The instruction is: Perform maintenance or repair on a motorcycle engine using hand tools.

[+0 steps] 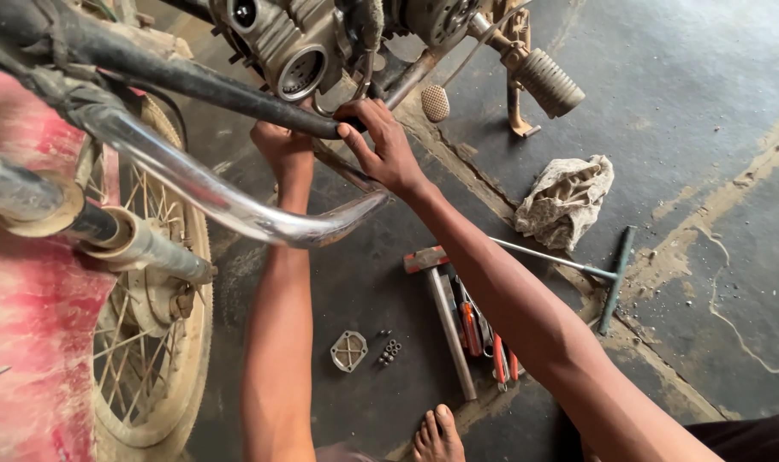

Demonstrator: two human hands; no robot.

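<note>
My right hand [381,145] reaches up under the motorcycle engine [300,43], fingers bent around the lower end of the black frame tube [193,81]. My left hand [282,145] is closed beneath the engine next to it, partly hidden by the tube; what it grips is hidden. A chrome crash bar [227,201] curves across in front of both forearms. The engine's round opening [302,75] sits just above the hands.
On the dark floor lie a small square metal cover [348,351], several small nuts [388,351], a hammer and red-handled pliers [471,329], a T-handle wrench [608,274] and a dirty rag [569,198]. A spoked wheel [154,342] stands at left. My bare foot [437,436] is below.
</note>
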